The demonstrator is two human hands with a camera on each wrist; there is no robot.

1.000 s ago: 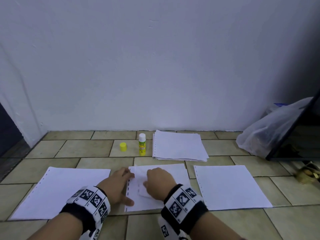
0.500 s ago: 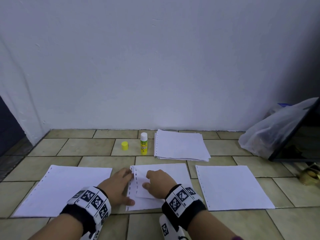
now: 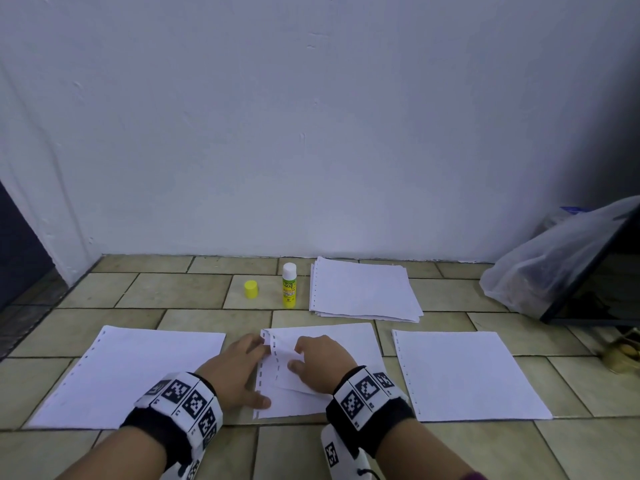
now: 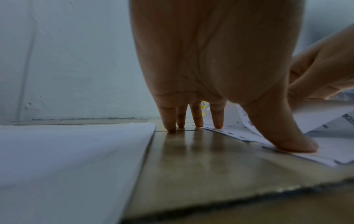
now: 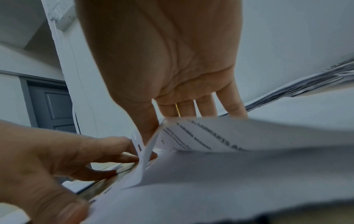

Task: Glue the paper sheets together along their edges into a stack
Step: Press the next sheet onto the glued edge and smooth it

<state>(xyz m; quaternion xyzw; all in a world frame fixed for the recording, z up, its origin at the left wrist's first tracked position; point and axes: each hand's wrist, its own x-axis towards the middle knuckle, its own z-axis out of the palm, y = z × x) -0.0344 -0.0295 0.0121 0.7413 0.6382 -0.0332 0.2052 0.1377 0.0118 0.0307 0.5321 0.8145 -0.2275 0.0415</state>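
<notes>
Sheets in play: middle sheet (image 3: 349, 341) on the floor (image 3: 194, 292), its perforated left edge lifted and curled. Right hand (image 3: 322, 362) grips that lifted top sheet, thumb under, fingers over; printed text shows on the underside in the right wrist view (image 5: 201, 136). Left hand (image 3: 235, 372) is flat and spread, fingers straight: thumb (image 4: 287, 141) presses the lower sheet near its left edge, index tip sits on the perforated strip, the other tips on bare tile just left of the middle sheet. Left sheet (image 3: 131, 372) lies flat just left of the left hand, a strip of tile between it and the middle sheet. Right sheet (image 3: 464, 372) lies flat to the right of the middle sheet, apart from it. Beyond the middle sheet, towards the wall: paper stack (image 3: 363, 289), glue stick (image 3: 289, 285) upright just left of the stack, its white tip uncovered, and yellow cap (image 3: 251, 289) left of the glue, apart from it. Hands and wristbands cover the near left part of the middle sheet in the head view. Far right of the middle sheet: translucent plastic bag (image 3: 543, 265) against a dark slanted panel (image 3: 595, 271). Floor is beige tile with dark grout; wall (image 3: 311, 133) is plain white; dark opening at far left; grey door (image 5: 51, 106) in the right wrist view.
</notes>
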